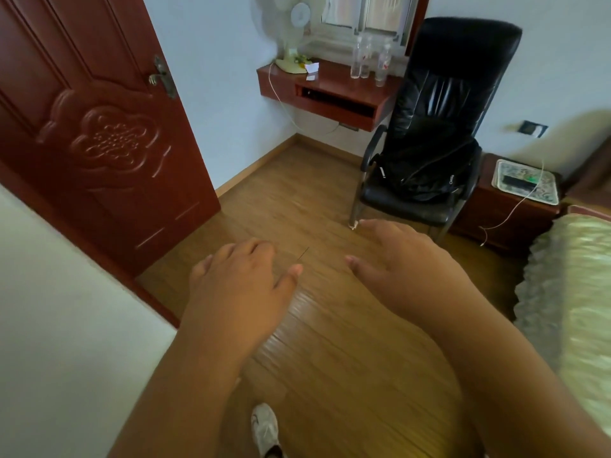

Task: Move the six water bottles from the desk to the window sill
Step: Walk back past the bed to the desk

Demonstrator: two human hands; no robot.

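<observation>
Perhaps four water bottles [367,59] on desk [334,84]

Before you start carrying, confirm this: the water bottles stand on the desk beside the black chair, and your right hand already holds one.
Not quite. In the head view the water bottles do stand on the desk beside the black chair, but the right hand is open and holds nothing; the left hand is empty too.

Open wood floor [297,200] ahead to desk [334,81]. Black chair [439,127] blocks desk's right end; fan [294,34] crowds left. Door [99,127] left, bed [575,276] right.
</observation>
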